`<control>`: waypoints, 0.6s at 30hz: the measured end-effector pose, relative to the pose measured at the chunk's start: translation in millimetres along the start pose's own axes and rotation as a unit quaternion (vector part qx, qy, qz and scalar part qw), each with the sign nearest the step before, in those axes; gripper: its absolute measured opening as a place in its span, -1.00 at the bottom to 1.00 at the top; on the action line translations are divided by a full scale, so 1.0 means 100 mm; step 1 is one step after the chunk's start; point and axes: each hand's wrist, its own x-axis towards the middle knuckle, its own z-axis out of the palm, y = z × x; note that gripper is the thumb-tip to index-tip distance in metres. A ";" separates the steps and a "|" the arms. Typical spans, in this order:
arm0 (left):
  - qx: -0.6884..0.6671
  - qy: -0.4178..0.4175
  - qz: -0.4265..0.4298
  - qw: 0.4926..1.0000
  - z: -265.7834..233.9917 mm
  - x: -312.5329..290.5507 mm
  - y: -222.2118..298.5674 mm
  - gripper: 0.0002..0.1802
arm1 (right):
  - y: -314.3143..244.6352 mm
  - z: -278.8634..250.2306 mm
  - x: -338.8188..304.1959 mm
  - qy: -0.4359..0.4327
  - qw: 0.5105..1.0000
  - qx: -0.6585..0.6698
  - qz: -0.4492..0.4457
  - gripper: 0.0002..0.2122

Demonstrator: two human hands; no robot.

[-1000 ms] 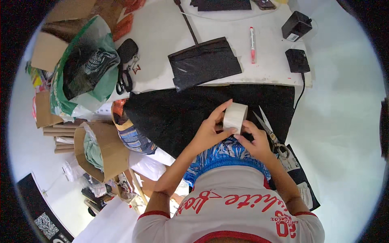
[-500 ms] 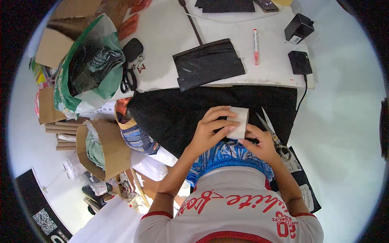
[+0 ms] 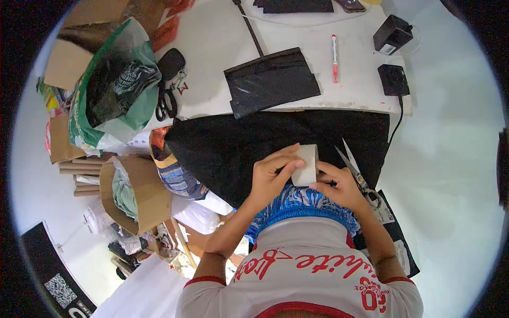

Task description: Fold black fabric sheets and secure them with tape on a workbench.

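Observation:
A wide cream-coloured tape roll (image 3: pixel 304 166) is held upright over my lap, in front of the black cloth (image 3: pixel 244 151). My left hand (image 3: pixel 275 175) grips it from the left, thumb across its near face and fingers at the top and behind. On the other side, my right hand (image 3: pixel 339 184) has curled fingers at the roll's right edge; some fingertips are hidden behind it. Large metal scissors (image 3: pixel 358 172) with blades apart lie just right of my right hand, their handles by the wrist.
On the white table (image 3: pixel 207 79) lie a folded black sheet (image 3: pixel 272 82), a red-and-white marker (image 3: pixel 334 59) and black-handled scissors (image 3: pixel 166 104). Black adapters (image 3: pixel 393 80) sit at the right edge. Leftward stand a green-white plastic bag (image 3: pixel 85 114) and an open cardboard box (image 3: pixel 151 196).
The tape roll has turned slightly in my hands and shifted a little left and down. My left fingers have moved back from its face, leaving the thumb across it.

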 end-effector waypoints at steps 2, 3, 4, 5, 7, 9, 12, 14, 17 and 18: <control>-0.032 -0.009 0.001 0.999 -0.01 -0.02 -0.06 -0.85 | 0.02 0.00 0.00 -0.011 1.000 0.009 0.012 -0.52; -0.033 -0.020 -0.024 0.999 -0.02 -0.02 -0.10 -0.84 | 0.05 0.01 0.02 -0.009 1.000 0.006 -0.002 -0.52; -0.035 -0.032 -0.049 0.998 -0.02 -0.01 -0.13 -0.83 | 0.08 0.01 0.03 -0.008 1.000 0.003 -0.016 -0.51; -0.035 -0.032 -0.049 0.998 -0.02 0.01 -0.15 -0.83 | 0.10 0.02 0.03 -0.007 1.000 0.003 -0.016 -0.51; -0.097 -0.045 -0.095 0.990 -0.02 0.04 -0.17 -0.81 | 0.12 0.05 0.03 0.016 1.000 0.016 -0.004 -0.53; -0.098 -0.058 -0.098 0.989 -0.04 0.05 -0.15 -0.83 | 0.14 0.03 0.01 0.012 1.000 0.013 0.001 -0.54; -0.051 -0.098 -0.066 0.992 -0.07 0.08 -0.13 -0.84 | 0.20 0.02 0.01 0.007 1.000 0.020 0.010 -0.55; -0.003 -0.122 -0.031 0.992 -0.08 0.07 -0.14 -0.83 | 0.21 0.01 0.01 0.003 0.999 0.030 0.015 -0.55; 0.013 -0.125 0.021 0.992 -0.08 0.04 -0.22 -0.80 | 0.22 0.01 0.02 -0.003 0.999 0.043 0.028 -0.54; -0.010 -0.117 0.026 0.993 -0.09 0.05 -0.23 -0.78 | 0.26 0.00 0.03 -0.011 0.998 0.044 0.031 -0.54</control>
